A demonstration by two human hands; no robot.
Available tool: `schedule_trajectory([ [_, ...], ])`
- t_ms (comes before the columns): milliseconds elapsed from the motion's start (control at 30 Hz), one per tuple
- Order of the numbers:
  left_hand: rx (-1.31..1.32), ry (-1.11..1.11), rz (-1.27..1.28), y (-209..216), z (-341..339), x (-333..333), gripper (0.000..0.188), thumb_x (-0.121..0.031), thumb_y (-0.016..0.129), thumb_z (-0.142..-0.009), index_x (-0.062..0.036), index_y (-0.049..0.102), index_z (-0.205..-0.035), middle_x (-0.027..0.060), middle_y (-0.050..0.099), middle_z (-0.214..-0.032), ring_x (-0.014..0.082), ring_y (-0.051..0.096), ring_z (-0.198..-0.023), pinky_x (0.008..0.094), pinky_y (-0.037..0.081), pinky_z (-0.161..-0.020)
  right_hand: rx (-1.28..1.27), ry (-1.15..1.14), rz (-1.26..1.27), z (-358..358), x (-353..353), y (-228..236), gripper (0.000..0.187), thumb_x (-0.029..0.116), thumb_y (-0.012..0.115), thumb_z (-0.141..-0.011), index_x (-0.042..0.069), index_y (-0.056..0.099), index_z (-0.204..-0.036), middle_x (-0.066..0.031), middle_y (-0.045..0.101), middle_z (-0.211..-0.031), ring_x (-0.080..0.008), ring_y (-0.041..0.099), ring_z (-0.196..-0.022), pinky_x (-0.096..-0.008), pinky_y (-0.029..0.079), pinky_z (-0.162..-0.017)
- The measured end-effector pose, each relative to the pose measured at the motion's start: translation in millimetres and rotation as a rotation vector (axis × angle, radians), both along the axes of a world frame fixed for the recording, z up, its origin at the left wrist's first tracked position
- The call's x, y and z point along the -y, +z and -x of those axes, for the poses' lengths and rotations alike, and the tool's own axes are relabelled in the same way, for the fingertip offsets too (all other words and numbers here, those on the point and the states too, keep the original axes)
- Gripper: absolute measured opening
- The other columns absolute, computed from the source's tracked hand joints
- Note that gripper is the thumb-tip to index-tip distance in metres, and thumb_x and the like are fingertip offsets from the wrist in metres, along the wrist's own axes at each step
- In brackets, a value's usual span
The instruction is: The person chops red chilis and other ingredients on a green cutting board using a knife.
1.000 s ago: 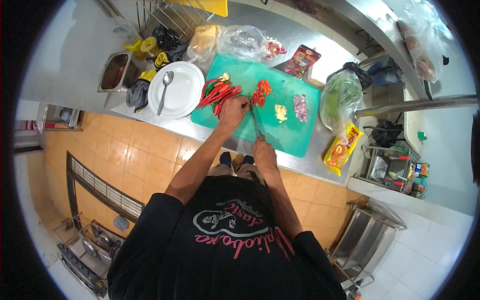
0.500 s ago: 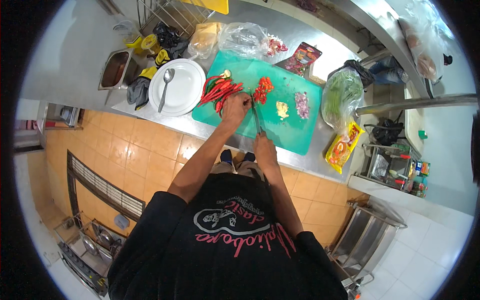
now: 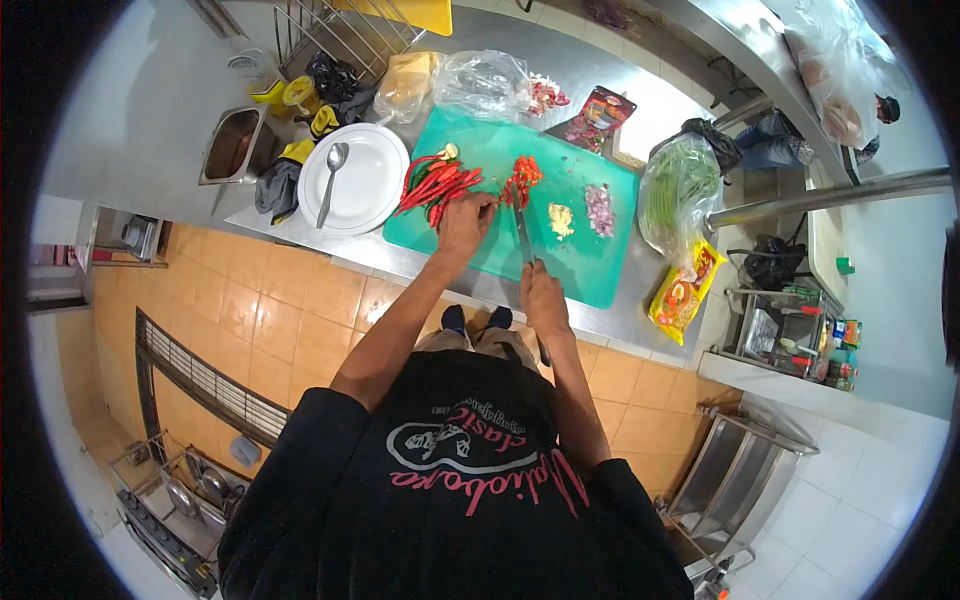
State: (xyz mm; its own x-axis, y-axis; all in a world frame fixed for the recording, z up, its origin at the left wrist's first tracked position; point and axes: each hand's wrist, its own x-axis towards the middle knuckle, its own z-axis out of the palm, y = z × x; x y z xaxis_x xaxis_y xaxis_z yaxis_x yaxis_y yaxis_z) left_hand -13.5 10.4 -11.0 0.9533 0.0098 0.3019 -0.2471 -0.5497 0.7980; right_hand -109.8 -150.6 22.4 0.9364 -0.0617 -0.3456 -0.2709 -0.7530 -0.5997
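Observation:
On the green cutting board [image 3: 470,245], my right hand [image 3: 543,297] is closed round the handle of a knife [image 3: 525,238]. Its blade points away from me, the tip at a heap of chopped red chili [image 3: 524,172]. My left hand [image 3: 464,226] is closed in a pinch just left of the blade, with red chili showing at its fingertips; its palm is hidden. Whole red chilies [image 3: 432,187] lie beyond and left of that hand, a pale garlic-like piece [image 3: 450,152] above them. Right of the knife sit chopped pale yellow bits [image 3: 561,220] and chopped purple shallot [image 3: 600,210].
Left of the board are a white plate [image 3: 376,190] with a spoon [image 3: 332,180] and a metal container [image 3: 232,145]. Behind it lie clear plastic bags [image 3: 482,80] and a dark pouch [image 3: 600,115]. Bagged greens [image 3: 680,190] and a yellow packet [image 3: 687,292] flank its right side.
The knife and my right hand have shifted a little to the right, so the blade stands further from my left fingertips. My left hand remains beside the chilies, still pinched.

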Motion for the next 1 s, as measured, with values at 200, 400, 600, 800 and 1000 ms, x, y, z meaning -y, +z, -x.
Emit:
schedule_trajectory([
  [200, 0.057, 0.047, -0.103, 1.3, 3.1, -4.3, 0.019, -0.002, 0.067, -0.079, -0.0024, 0.068, -0.098, 0.0179, 0.067, -0.087, 0.0311, 0.065, -0.079, 0.0401, 0.051, -0.07, 0.049, -0.035, 0.003, 2.8, 19.8, -4.1, 0.04, 0.028, 0.036, -0.1, -0.008, 0.05, -0.112, -0.0285, 0.063, -0.075, -0.0373, 0.061, -0.048, -0.0436, 0.054, -0.049],
  [400, 0.012, 0.033, -0.115, 1.6, -1.4, 3.9, 0.023, -0.001, 0.067, -0.078, -0.002, 0.068, -0.101, 0.0184, 0.067, -0.092, 0.0308, 0.065, -0.081, 0.0395, 0.052, -0.071, 0.051, -0.049, 0.019, 0.0, 23.0, -12.4, 0.037, 0.027, 0.037, -0.1, -0.007, 0.05, -0.103, -0.028, 0.063, -0.074, -0.0377, 0.062, -0.05, -0.0433, 0.053, -0.047],
  [600, -0.115, -0.004, -0.034, 1.6, -10.2, 11.8, 0.022, -0.002, 0.067, -0.08, -0.0009, 0.067, -0.103, 0.0179, 0.068, -0.097, 0.028, 0.068, -0.083, 0.0367, 0.053, -0.071, 0.042, 0.035, 0.037, -11.3, 18.1, -14.0, 0.036, 0.027, 0.037, -0.099, -0.006, 0.052, -0.103, -0.0299, 0.063, -0.077, -0.0406, 0.063, -0.054, -0.0478, 0.054, -0.054],
  [800, -0.027, 0.041, -0.01, -4.2, -6.1, 14.5, 0.024, -0.002, 0.067, -0.081, -0.0014, 0.066, -0.106, 0.0171, 0.068, -0.1, 0.028, 0.068, -0.082, 0.0352, 0.053, -0.07, 0.112, 0.049, 0.122, -19.5, 23.7, -3.6, 0.036, 0.028, 0.037, -0.099, -0.004, 0.054, -0.104, -0.0306, 0.063, -0.077, -0.0451, 0.064, -0.07, -0.0539, 0.052, -0.07],
  [1000, -0.075, 0.073, -0.026, -1.2, -4.5, 16.7, 0.025, -0.003, 0.066, -0.082, -0.0026, 0.066, -0.108, 0.0168, 0.068, -0.099, 0.0274, 0.067, -0.079, 0.0356, 0.053, -0.069, 0.133, 0.108, 0.126, -27.8, 25.4, -8.7, 0.034, 0.027, 0.038, -0.099, -0.003, 0.053, -0.1, -0.0279, 0.063, -0.071, -0.0428, 0.064, -0.063, -0.0521, 0.053, -0.065],
])
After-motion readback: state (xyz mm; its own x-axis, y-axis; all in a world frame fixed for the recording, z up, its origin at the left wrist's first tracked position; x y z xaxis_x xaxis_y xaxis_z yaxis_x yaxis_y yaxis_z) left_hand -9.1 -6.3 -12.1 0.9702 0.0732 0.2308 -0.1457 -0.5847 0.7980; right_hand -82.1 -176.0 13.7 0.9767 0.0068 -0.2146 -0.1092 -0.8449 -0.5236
